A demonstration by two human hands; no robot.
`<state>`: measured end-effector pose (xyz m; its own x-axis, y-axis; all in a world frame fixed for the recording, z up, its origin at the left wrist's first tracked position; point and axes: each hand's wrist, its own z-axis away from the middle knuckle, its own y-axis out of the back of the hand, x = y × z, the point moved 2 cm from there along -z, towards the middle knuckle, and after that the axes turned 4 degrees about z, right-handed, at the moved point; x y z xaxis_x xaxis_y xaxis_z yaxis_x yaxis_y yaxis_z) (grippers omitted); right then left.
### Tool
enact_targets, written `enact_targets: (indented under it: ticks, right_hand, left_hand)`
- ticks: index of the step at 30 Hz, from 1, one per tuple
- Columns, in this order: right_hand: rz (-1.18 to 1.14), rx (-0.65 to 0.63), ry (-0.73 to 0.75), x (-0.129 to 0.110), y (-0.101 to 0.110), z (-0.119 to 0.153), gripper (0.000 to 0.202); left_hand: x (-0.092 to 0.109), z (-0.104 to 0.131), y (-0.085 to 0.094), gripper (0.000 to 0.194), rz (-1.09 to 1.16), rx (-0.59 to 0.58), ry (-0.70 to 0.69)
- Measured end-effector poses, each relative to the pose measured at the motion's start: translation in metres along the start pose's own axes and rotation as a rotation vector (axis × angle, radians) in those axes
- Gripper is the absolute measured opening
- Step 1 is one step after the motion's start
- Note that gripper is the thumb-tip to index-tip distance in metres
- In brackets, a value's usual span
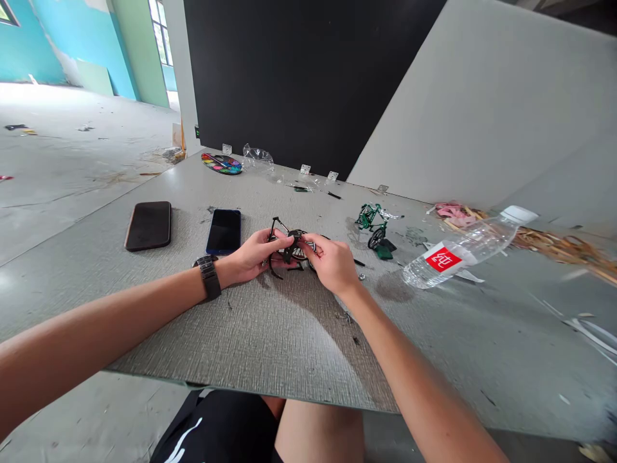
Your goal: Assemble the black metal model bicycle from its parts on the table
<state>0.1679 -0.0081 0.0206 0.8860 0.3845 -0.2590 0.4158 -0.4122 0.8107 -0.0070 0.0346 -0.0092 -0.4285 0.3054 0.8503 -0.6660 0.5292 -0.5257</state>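
Observation:
Just above the table, both hands meet around a black model bicycle [292,249] with thin frame parts and spoked wheels. My left hand [255,252], with a dark watch on its wrist, pinches it from the left between thumb and fingers. From the right, my right hand [328,260] closes its fingertips on the same model near a wheel; these fingers partly hide it. Small black parts lie on the table under and beside the hands. To the right stands a green model bicycle [372,222], with a small green piece [384,251] by its front wheel.
Two phones, a dark one [149,225] and a blue-edged one [224,230], lie left. A clear plastic bottle [475,247] stands tilted-looking at right. Along the back are a paint palette [222,163], clear plastic packaging [258,157] and metal hinges. Wood shavings [554,247] lie far right.

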Motion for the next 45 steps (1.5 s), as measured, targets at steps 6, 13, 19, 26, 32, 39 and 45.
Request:
enact_targets:
  ticks: [6, 13, 19, 26, 32, 39, 45]
  right_hand:
    - [-0.180, 0.016, -0.094, -0.002, -0.003, -0.001, 0.024]
    - [-0.348, -0.047, -0.161, 0.002, 0.002, -0.004, 0.022]
    - [-0.395, -0.131, -0.186, 0.006, 0.005, -0.005, 0.025]
    - [-0.329, -0.184, -0.162, 0.009, 0.009, -0.006, 0.025]
    - [-0.257, -0.157, -0.104, 0.011, 0.010, -0.006, 0.021]
    - [-0.182, -0.115, -0.044, 0.010, 0.014, -0.005, 0.022]
    - [-0.193, -0.117, 0.079, 0.012, 0.013, -0.004, 0.017]
  left_hand:
    - [0.000, -0.003, 0.003, 0.028, -0.048, 0.068, 0.017]
    - [-0.001, -0.005, 0.006, 0.024, -0.046, 0.036, 0.065]
    - [-0.001, -0.005, 0.005, 0.021, -0.015, 0.013, 0.088]
    - [-0.002, -0.005, 0.007, 0.025, -0.012, -0.014, 0.139]
    - [0.001, -0.004, 0.007, 0.025, -0.063, -0.049, 0.150]
    - [0.002, -0.004, 0.004, 0.020, 0.016, -0.018, 0.160]
    - [0.000, -0.005, 0.006, 0.023, 0.009, 0.002, 0.147]
